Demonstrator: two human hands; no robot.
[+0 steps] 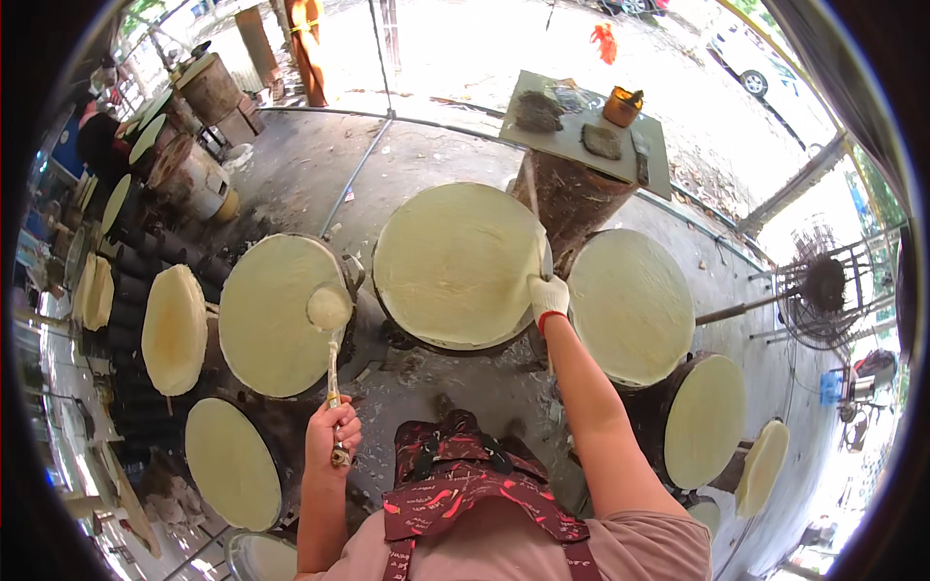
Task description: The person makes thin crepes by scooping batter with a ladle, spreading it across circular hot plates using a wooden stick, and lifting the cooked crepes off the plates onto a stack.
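Note:
Bare and closed, my left hand (332, 432) grips the handle of a ladle (333, 363). Its round head, covered with pale batter, is over the griddle at left (266, 320), which is coated with a cream-coloured layer. My right hand (549, 297), in a white glove with a red cuff, is closed at the right edge of the middle griddle (455, 266). A long thin pale stick (532, 186) seems to run through its fingers, which partly hide it. Beside it, the edge of the pale sheet looks loosened, with a strip of grey surface showing.
Another coated griddle (632, 305) stands at right, with more around me on both sides. Beyond the middle one, a board on a drum (581, 136) bears a brown pot (622, 106) and cloths. A fan (823, 286) stands far right; a person (100, 136) is far left.

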